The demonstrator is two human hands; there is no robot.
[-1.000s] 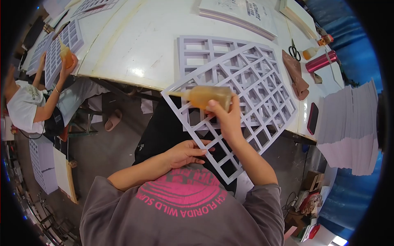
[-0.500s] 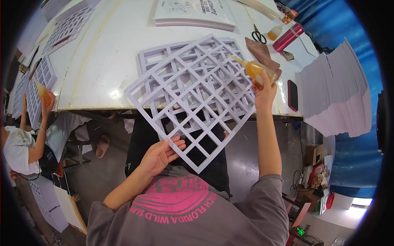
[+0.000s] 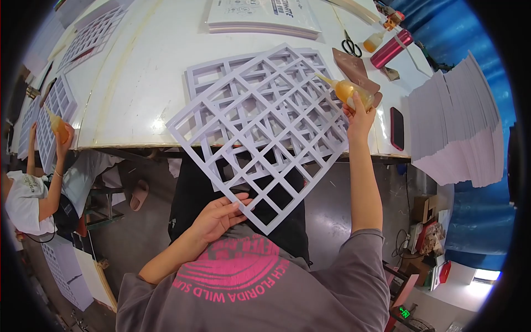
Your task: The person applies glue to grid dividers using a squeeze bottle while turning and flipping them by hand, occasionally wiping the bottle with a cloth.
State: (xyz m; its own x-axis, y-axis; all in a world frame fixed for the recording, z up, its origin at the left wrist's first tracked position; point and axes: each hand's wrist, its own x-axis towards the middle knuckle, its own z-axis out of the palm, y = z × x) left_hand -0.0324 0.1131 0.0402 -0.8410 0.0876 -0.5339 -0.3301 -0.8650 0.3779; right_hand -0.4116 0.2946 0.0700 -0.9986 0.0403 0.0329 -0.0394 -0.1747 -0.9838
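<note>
My left hand (image 3: pixel 224 217) pinches the near left edge of a pale lattice frame (image 3: pixel 301 191), with its thumb on the edge and some fingers partly hidden underneath. That frame lies at an angle over other similar lattice frames (image 3: pixel 189 83) and juts past the table edge over my lap. My right hand (image 3: pixel 360 115) is wrapped round a squeeze bottle (image 3: pixel 347 90) of amber liquid. Its thin nozzle points to the upper left, over the lattice's far right side; I cannot tell whether the tip touches it.
On the white table (image 3: pixel 133 94) are a bagged stack of printed sheets (image 3: pixel 263 19), scissors (image 3: pixel 350 45), a pink flask (image 3: pixel 391 48), another bottle (image 3: pixel 373 41) and a phone (image 3: pixel 396 128). A tall sheet stack (image 3: pixel 456 119) stands right. At left, a co-worker (image 3: pixel 33 199) holds a similar bottle.
My left hand has slid along the lattice edge toward its near corner. My right hand and the bottle have shifted slightly right, and the bottle still points upper left.
</note>
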